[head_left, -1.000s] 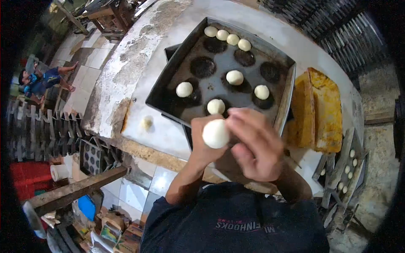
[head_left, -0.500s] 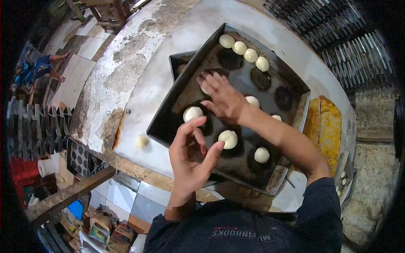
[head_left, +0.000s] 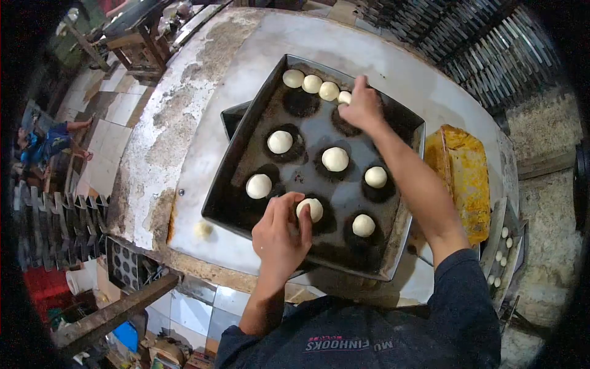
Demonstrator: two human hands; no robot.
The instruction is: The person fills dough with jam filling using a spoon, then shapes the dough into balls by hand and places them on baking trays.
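Observation:
A dark square baking tray [head_left: 319, 132] lies on the worktable, with a row of pale dough balls [head_left: 311, 83] along its far edge. More balls are spaced out over the tray, such as one [head_left: 335, 159] at the centre. My left hand [head_left: 284, 230] curls round a dough ball [head_left: 310, 210] near the tray's near edge, thumb and fingers on its sides. At the far edge, my right hand [head_left: 362, 109] has its fingers closed at the last ball of the row [head_left: 345, 98], which it partly covers.
A yellow-stained container [head_left: 468, 184] stands right of the tray. Another tray with small dough balls [head_left: 507, 246] is at the far right. Stacked metal trays [head_left: 491, 55] fill the upper right. A small dough piece [head_left: 202, 230] lies left on the table [head_left: 203, 166]. A person [head_left: 46, 141] is at far left.
My right hand has moved from the left-middle ball to the row at the far edge, uncovering balls in the tray. My left hand has closed in on the near ball. The view has shifted.

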